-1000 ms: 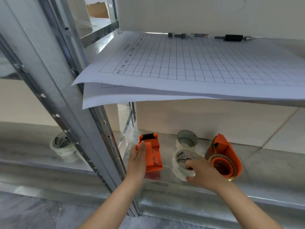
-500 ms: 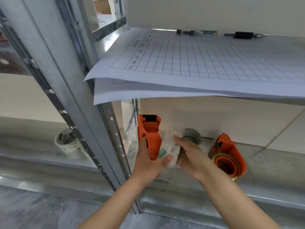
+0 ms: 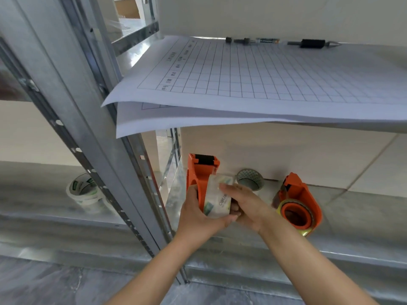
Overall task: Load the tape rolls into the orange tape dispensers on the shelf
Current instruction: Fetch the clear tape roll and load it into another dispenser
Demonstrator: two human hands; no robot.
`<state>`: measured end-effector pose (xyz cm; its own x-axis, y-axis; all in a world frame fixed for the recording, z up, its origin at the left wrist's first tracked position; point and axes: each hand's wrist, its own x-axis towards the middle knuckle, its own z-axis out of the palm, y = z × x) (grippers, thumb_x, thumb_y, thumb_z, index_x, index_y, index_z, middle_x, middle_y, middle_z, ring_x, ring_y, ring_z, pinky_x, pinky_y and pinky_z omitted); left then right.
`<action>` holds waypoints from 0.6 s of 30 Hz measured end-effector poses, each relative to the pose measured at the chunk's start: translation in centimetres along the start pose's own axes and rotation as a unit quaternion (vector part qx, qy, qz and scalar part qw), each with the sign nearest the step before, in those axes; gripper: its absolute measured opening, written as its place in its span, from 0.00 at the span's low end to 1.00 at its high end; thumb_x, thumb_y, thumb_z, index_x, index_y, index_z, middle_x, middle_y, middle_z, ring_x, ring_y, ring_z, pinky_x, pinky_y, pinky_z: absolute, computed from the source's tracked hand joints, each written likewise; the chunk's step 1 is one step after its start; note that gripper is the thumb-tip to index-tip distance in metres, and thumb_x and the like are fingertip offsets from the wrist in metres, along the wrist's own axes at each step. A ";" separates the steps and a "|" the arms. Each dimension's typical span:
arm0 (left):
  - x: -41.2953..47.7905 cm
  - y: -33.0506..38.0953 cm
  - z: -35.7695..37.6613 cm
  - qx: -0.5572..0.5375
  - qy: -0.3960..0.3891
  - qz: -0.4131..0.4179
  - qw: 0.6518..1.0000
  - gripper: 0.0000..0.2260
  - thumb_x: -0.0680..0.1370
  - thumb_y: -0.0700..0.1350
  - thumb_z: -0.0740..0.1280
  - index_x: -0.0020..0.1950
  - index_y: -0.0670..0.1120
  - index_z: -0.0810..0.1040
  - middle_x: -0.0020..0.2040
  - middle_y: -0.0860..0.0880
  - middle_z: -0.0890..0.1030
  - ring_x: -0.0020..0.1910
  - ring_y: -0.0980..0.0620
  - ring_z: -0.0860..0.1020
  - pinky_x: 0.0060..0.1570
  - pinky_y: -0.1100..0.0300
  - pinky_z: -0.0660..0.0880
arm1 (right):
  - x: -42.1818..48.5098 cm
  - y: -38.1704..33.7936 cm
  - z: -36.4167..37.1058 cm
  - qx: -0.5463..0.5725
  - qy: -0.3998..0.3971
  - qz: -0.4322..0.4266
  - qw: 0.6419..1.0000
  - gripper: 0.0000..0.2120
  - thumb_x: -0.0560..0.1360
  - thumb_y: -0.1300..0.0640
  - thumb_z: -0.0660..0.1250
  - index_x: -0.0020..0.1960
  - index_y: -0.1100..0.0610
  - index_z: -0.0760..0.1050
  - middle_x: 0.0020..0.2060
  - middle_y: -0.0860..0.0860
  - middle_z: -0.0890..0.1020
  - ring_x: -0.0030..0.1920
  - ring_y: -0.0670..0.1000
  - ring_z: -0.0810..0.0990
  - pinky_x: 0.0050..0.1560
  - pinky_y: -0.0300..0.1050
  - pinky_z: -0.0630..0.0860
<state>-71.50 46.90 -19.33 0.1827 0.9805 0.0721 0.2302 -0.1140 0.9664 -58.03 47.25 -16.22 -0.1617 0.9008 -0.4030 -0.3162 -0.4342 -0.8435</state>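
Observation:
My left hand (image 3: 198, 214) grips an orange tape dispenser (image 3: 201, 170) upright over the lower shelf, its black toothed blade at the top. My right hand (image 3: 244, 205) presses a clear tape roll (image 3: 217, 198) with a white and green label flat against the dispenser's side. A second orange dispenser (image 3: 298, 201) lies to the right on the shelf with a yellowish roll on its hub. Another tape roll (image 3: 250, 179) stands behind my hands against the wall.
Large gridded paper sheets (image 3: 253, 84) overhang the upper shelf just above the hands, with pens (image 3: 312, 43) at the back. A slanted metal shelf post (image 3: 92, 137) stands left of the dispenser. More tape rolls (image 3: 84, 192) are stacked in the left bay.
The left hand lifted the orange dispenser upright off the shelf. The right hand picked up the clear roll and brought it against the dispenser's side.

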 end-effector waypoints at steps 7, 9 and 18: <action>-0.2 0.7 -0.3 -0.036 -0.020 -0.003 0.999 0.31 0.50 0.54 0.80 0.46 0.70 0.68 0.47 0.69 0.79 0.45 0.69 0.79 0.37 0.75 0.75 | -0.5 -1.0 -1.1 -0.020 -0.108 0.014 0.994 0.09 0.69 0.52 0.64 0.41 0.57 0.78 0.19 0.47 0.70 0.19 0.42 0.68 0.22 0.31 0.68; -0.4 0.7 -0.2 -0.032 -0.027 -0.003 0.999 0.32 0.50 0.53 0.81 0.46 0.69 0.68 0.47 0.70 0.79 0.46 0.69 0.79 0.37 0.76 0.74 | -0.5 -1.5 -1.0 -0.049 -0.122 0.026 0.991 0.10 0.69 0.53 0.65 0.45 0.59 0.76 0.21 0.48 0.72 0.20 0.42 0.70 0.24 0.32 0.72; -1.4 0.7 0.2 0.002 0.001 0.009 1.000 0.26 0.59 0.51 0.77 0.47 0.71 0.68 0.48 0.68 0.78 0.44 0.68 0.80 0.36 0.76 0.74 | -1.4 -2.7 -0.2 -0.469 0.113 -0.112 0.868 0.17 0.64 0.37 0.68 0.40 0.50 0.71 0.34 0.43 0.76 0.35 0.45 0.76 0.35 0.39 0.72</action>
<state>-71.45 45.37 -18.77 0.1853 0.9786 0.0894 0.2305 -0.1318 0.9641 -56.74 47.16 -13.44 0.0273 0.9867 -0.1603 0.6025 -0.1442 -0.7850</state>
